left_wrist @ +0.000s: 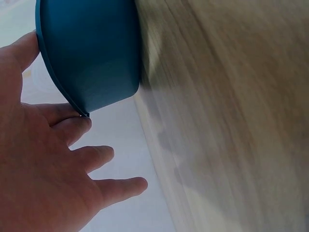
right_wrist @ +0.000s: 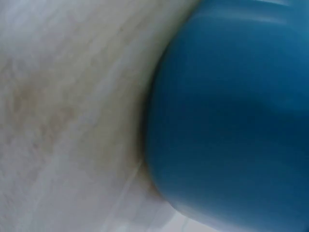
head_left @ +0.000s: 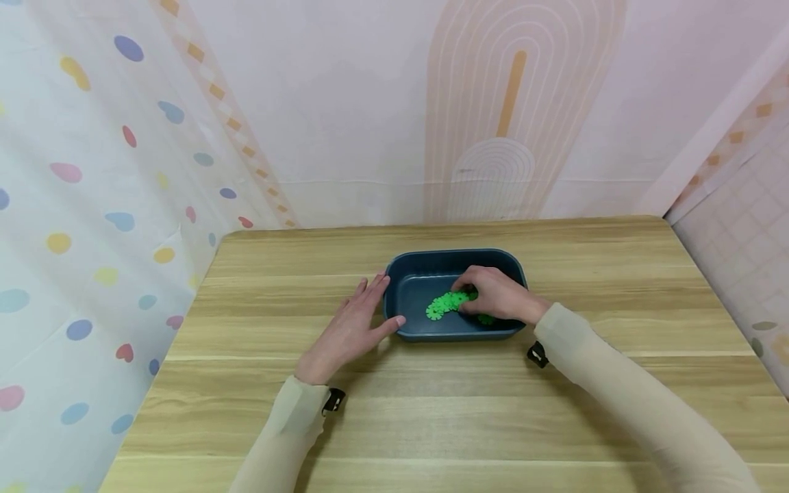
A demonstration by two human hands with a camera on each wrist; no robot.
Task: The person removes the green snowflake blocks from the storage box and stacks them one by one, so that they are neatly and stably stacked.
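A dark blue rectangular tub with rounded corners stands on the wooden table. Inside it lies a cluster of bright green snowflake-shaped plastic discs, with another disc under the right hand. My right hand reaches over the tub's right wall, and its thumb and fingers pinch at the right end of the green cluster. Spread fingers of my left hand touch the rim at the left end. In the left wrist view, the fingertips meet the rim's corner. The right wrist view shows only the tub's outer wall, hiding the fingers.
The wood-grain table extends on all sides of the tub. Behind it hangs a pale patterned curtain, with a dotted cloth at the left. A dark strap piece shows at each cuff.
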